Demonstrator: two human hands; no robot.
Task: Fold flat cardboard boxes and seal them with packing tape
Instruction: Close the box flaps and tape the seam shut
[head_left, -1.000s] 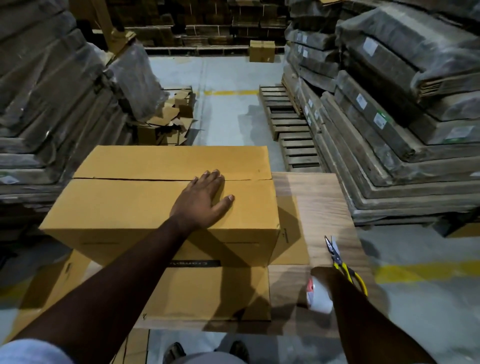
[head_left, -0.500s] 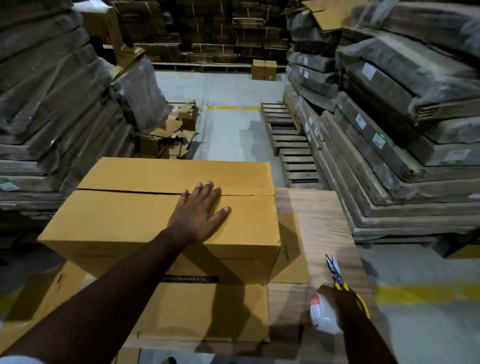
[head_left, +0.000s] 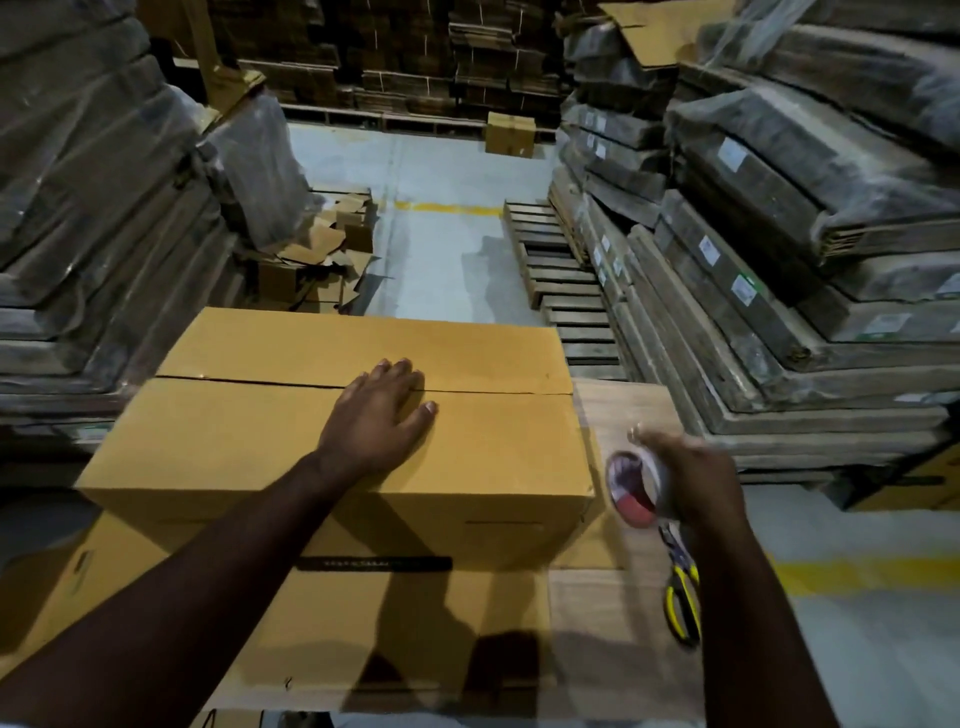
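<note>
A folded-up brown cardboard box (head_left: 249, 441) stands on a wooden table (head_left: 623, 415), its two top flaps closed with a seam running left to right. My left hand (head_left: 376, 415) lies flat on the near flap, fingertips at the seam. My right hand (head_left: 691, 478) grips a roll of packing tape (head_left: 636, 491), lifted in the air just right of the box. A flat cardboard sheet (head_left: 415, 623) lies under the box toward me.
Yellow-handled scissors (head_left: 683, 597) lie on the table below my right hand. Wrapped stacks of flat cardboard (head_left: 779, 234) rise on the right and on the left (head_left: 93, 208). Wooden pallets (head_left: 556, 270) and loose box scraps (head_left: 322, 260) sit on the grey floor beyond.
My right hand lifted the tape roll off the table and brought it up toward the box's right end. My left hand stayed flat on the flap.
</note>
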